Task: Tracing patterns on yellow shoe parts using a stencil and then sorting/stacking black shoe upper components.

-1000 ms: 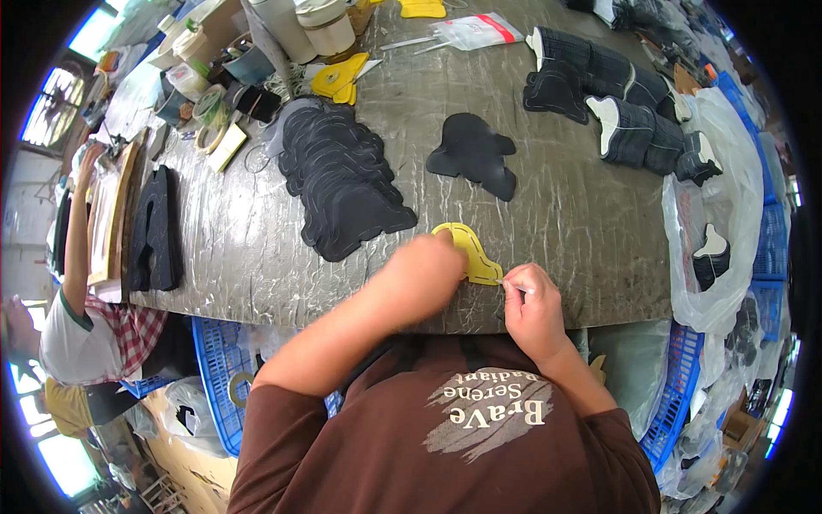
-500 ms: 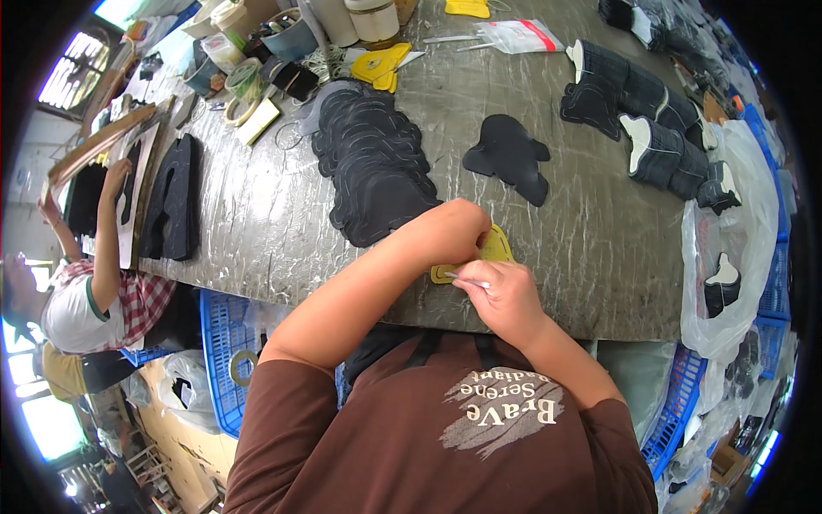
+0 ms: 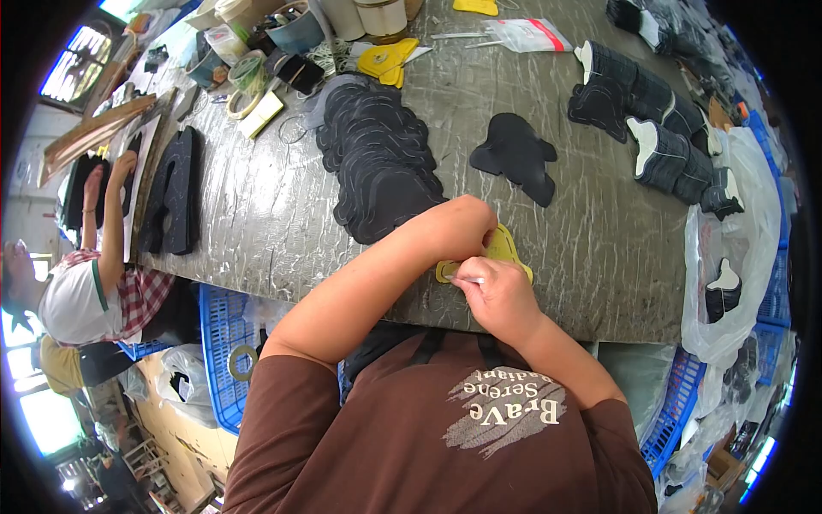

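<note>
A yellow template [image 3: 505, 246] with slots lies near the table's front edge, partly covered by both hands. My left hand [image 3: 469, 224] is bent over its upper left side, touching it, with the fingers mostly hidden behind the back of the hand. Low over the template, my right hand [image 3: 498, 295] is closed in a pinch around a thin white pen [image 3: 476, 279], its tip toward the template. Whatever lies under the template is hidden. A long row of overlapping black cut pieces [image 3: 377, 163] with pale outlines reaches to my left forearm. One single black piece [image 3: 516, 154] lies flat beyond my hands.
Black rolled bundles with white edges [image 3: 664, 154] stand at the right, beside a clear plastic bag [image 3: 719, 325]. Tubs [image 3: 291, 27], tape and another yellow template [image 3: 390, 60] sit at the back left. A co-worker [image 3: 94, 283] handles black pieces at the left. Blue crates [image 3: 224, 360] stand below the table edge.
My right hand has shifted slightly along the template with the pen, and less of the pen shows. The co-worker's hands have moved over the black pieces. The whole view has shifted a little.
</note>
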`<action>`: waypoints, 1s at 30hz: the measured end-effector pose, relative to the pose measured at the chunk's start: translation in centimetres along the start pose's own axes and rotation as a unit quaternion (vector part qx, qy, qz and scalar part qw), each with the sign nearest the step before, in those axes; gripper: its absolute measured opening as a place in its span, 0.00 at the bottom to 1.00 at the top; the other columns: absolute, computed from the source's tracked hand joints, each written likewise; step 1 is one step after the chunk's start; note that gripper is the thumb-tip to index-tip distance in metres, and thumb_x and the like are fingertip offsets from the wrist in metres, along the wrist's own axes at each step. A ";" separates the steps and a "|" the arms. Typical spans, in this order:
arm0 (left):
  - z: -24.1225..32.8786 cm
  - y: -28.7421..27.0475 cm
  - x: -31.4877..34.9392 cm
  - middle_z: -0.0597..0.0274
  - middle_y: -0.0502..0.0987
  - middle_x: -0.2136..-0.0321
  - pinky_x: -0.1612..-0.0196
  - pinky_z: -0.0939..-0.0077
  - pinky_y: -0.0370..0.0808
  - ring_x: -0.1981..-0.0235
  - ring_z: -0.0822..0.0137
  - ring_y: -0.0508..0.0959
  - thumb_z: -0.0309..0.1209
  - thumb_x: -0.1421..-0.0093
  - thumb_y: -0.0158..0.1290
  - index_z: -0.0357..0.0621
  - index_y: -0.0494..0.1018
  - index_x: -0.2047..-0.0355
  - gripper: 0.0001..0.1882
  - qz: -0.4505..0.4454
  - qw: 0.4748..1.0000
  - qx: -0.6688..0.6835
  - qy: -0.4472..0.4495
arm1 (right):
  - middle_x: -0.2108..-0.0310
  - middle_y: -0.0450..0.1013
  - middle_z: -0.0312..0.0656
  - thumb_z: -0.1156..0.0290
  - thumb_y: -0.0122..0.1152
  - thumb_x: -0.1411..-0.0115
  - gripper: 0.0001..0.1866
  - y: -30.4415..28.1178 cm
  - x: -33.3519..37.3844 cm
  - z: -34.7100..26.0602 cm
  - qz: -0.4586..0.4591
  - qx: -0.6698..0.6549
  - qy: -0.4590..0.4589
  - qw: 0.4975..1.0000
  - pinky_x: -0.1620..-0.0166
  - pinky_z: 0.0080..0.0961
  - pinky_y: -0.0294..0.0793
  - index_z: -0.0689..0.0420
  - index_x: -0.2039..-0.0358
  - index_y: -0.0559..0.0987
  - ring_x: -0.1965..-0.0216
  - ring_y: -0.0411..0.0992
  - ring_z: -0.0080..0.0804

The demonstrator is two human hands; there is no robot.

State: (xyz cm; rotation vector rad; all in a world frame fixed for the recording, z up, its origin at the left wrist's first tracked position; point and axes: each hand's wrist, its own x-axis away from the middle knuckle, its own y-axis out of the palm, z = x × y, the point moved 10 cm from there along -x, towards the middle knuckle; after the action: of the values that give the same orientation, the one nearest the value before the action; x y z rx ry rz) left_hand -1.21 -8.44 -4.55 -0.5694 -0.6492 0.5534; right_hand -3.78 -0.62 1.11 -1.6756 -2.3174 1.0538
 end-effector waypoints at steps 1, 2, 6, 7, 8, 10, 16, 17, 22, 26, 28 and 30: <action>0.0 0.0 0.0 0.49 0.79 0.75 0.66 0.66 0.75 0.72 0.54 0.80 0.27 0.58 0.63 0.36 0.78 0.71 0.12 0.000 1.000 0.000 0.000 | 0.77 0.73 0.43 0.76 0.61 0.46 0.06 -0.1 0.1 0.0 0.000 0.000 0.000 1.000 0.70 0.37 0.71 0.55 0.71 0.71 0.73 0.74 0.45; 0.0 0.1 -0.1 0.49 0.79 0.75 0.66 0.66 0.75 0.72 0.54 0.80 0.28 0.58 0.63 0.36 0.78 0.72 0.12 -0.001 1.000 -0.004 0.000 | 0.77 0.74 0.43 0.76 0.61 0.46 0.06 -0.4 0.2 0.6 0.001 -0.017 0.024 1.000 0.70 0.37 0.71 0.56 0.72 0.72 0.74 0.74 0.46; -0.1 0.3 -0.2 0.49 0.79 0.76 0.67 0.66 0.76 0.73 0.54 0.80 0.29 0.58 0.63 0.37 0.78 0.72 0.12 0.002 1.000 -0.019 0.008 | 0.77 0.74 0.44 0.76 0.62 0.46 0.06 -1.8 0.6 1.9 0.021 -0.033 0.087 0.995 0.71 0.36 0.72 0.58 0.72 0.72 0.74 0.74 0.46; 0.1 0.3 -0.2 0.49 0.79 0.76 0.67 0.66 0.76 0.73 0.54 0.80 0.29 0.58 0.63 0.37 0.78 0.72 0.12 0.000 1.000 -0.019 0.011 | 0.77 0.74 0.44 0.76 0.62 0.46 0.06 -2.0 0.7 2.2 0.023 -0.031 0.088 0.995 0.71 0.36 0.72 0.58 0.72 0.72 0.74 0.74 0.46; 0.1 0.2 -0.1 0.49 0.79 0.76 0.67 0.66 0.76 0.73 0.55 0.80 0.29 0.58 0.63 0.37 0.78 0.72 0.12 -0.002 1.000 -0.014 0.005 | 0.77 0.74 0.45 0.77 0.62 0.45 0.06 -2.2 0.8 2.4 0.037 -0.041 0.083 0.995 0.71 0.35 0.72 0.58 0.72 0.73 0.75 0.74 0.46; 0.4 0.0 0.1 0.50 0.79 0.76 0.67 0.66 0.76 0.73 0.55 0.80 0.29 0.58 0.63 0.37 0.79 0.72 0.12 -0.005 1.000 -0.010 0.000 | 0.77 0.74 0.45 0.77 0.62 0.45 0.06 -2.7 1.0 2.5 0.051 -0.049 0.077 0.994 0.72 0.34 0.72 0.58 0.71 0.73 0.75 0.74 0.45; 0.3 0.1 0.1 0.50 0.79 0.76 0.68 0.66 0.76 0.74 0.57 0.80 0.29 0.57 0.63 0.37 0.79 0.73 0.12 -0.005 1.000 -0.001 0.006 | 0.78 0.74 0.41 0.80 0.61 0.43 0.05 -3.9 1.5 3.7 0.076 -0.033 0.108 0.991 0.74 0.22 0.68 0.60 0.71 0.73 0.80 0.70 0.25; 0.4 0.0 0.2 0.51 0.79 0.77 0.69 0.66 0.76 0.74 0.57 0.80 0.29 0.58 0.63 0.37 0.79 0.73 0.12 -0.001 1.000 -0.003 0.006 | 0.78 0.74 0.41 0.80 0.61 0.43 0.05 -4.2 1.5 3.7 0.086 -0.037 0.098 0.991 0.74 0.22 0.68 0.60 0.71 0.73 0.80 0.70 0.25; 0.2 0.0 0.2 0.51 0.79 0.77 0.69 0.67 0.75 0.74 0.57 0.80 0.29 0.58 0.63 0.37 0.79 0.73 0.11 -0.006 1.000 -0.002 0.002 | 0.78 0.74 0.41 0.80 0.61 0.43 0.05 -4.2 1.7 3.4 0.081 -0.033 0.103 0.991 0.73 0.24 0.69 0.60 0.71 0.73 0.79 0.71 0.29; 0.4 0.1 0.1 0.51 0.79 0.77 0.68 0.66 0.76 0.74 0.57 0.80 0.29 0.58 0.63 0.37 0.79 0.73 0.11 -0.009 1.000 -0.014 0.008 | 0.76 0.74 0.46 0.78 0.62 0.45 0.07 -3.7 1.6 3.0 0.063 -0.030 0.089 0.994 0.72 0.34 0.72 0.58 0.71 0.71 0.75 0.75 0.46; 0.3 0.1 0.1 0.51 0.79 0.77 0.68 0.66 0.76 0.74 0.57 0.80 0.29 0.58 0.63 0.37 0.79 0.73 0.11 -0.009 1.000 -0.019 0.006 | 0.76 0.74 0.46 0.78 0.62 0.45 0.07 -3.7 1.6 3.0 0.059 -0.015 0.086 0.994 0.72 0.35 0.72 0.58 0.71 0.71 0.75 0.75 0.46; 0.2 0.2 0.1 0.50 0.79 0.77 0.68 0.66 0.76 0.73 0.56 0.80 0.28 0.58 0.63 0.37 0.79 0.72 0.11 -0.006 1.000 -0.012 0.011 | 0.77 0.74 0.44 0.80 0.62 0.45 0.05 -4.3 1.6 2.9 0.080 0.012 0.075 0.994 0.73 0.26 0.70 0.60 0.72 0.73 0.79 0.72 0.33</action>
State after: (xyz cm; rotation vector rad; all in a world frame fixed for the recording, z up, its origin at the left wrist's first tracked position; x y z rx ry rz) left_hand -1.36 -8.22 -4.47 -0.5935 -0.6385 0.5277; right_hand -9.21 -1.26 0.90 -1.8876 -2.0995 0.9422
